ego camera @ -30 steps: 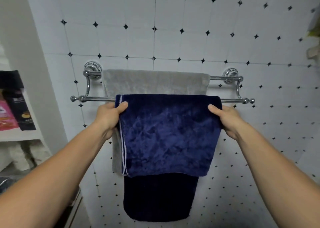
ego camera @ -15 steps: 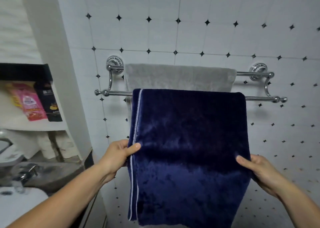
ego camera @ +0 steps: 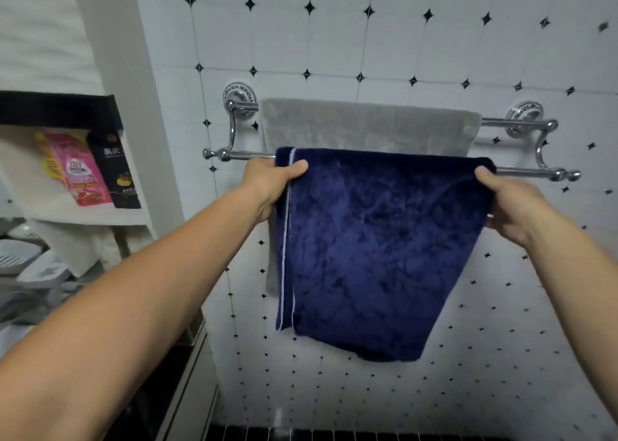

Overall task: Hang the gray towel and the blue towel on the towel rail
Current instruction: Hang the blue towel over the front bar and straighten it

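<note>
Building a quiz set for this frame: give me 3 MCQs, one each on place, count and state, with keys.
1. Where is the gray towel?
A. on the rear bar of the towel rail
B. on the floor
C. in the left hand

2. How many bars does the rail have?
A. one
B. two
C. four

3. What is the blue towel doing?
A. lying folded on a shelf
B. draped on the front bar, gripped at both top corners
C. hanging untouched

Key:
1 A, it drapes over the bar nearer the wall.
2 B, a rear and a front bar show.
3 B, the left hand and the right hand pinch its upper edges.
</note>
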`<action>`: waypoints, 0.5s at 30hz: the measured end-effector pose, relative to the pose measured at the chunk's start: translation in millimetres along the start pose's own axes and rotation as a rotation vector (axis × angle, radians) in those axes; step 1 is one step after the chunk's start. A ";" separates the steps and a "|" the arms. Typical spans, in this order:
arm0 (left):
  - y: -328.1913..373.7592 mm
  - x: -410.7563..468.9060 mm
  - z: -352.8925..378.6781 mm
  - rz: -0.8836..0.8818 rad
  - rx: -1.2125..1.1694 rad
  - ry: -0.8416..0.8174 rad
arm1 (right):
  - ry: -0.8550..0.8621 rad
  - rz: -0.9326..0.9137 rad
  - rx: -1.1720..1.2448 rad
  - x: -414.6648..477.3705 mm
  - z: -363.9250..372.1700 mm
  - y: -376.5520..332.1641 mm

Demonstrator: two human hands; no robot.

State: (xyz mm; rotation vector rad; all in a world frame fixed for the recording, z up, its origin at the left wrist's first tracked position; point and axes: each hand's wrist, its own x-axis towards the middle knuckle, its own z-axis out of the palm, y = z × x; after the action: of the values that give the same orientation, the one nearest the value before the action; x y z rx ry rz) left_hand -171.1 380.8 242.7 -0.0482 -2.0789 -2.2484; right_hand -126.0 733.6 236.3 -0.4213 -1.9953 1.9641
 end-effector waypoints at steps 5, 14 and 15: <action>1.0 -0.3 -4.6 0.033 0.064 0.048 | 0.053 -0.027 -0.103 0.6 -9.8 -4.2; -16.6 -5.7 -18.9 0.003 0.086 0.004 | 0.028 -0.009 -0.149 -9.3 -22.5 15.3; -20.7 -6.3 -20.0 -0.002 0.087 0.005 | 0.016 0.005 -0.153 -9.5 -23.9 18.0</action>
State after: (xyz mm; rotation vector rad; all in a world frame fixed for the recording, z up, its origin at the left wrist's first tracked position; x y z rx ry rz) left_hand -165.9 362.7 220.1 -0.0344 -2.1722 -2.1541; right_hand -107.5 751.7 218.5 -0.4760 -2.1448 1.8113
